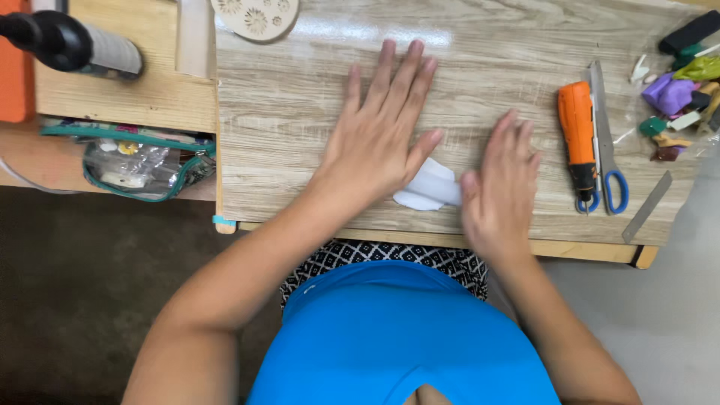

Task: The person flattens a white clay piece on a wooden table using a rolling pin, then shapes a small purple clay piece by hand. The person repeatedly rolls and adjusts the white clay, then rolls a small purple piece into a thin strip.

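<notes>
Both hands, left hand (375, 139) and right hand (501, 187), press flat and open on one white lump (429, 187).

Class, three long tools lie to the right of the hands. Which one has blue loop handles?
The scissors, between the orange-handled tool and the bare flat metal strip; only they end in two blue finger loops.

A white piece (429, 187) is lying on the table (300, 150), between both hands; the cutter (578, 142) and scissors (606, 150) are lying to the right.
</notes>
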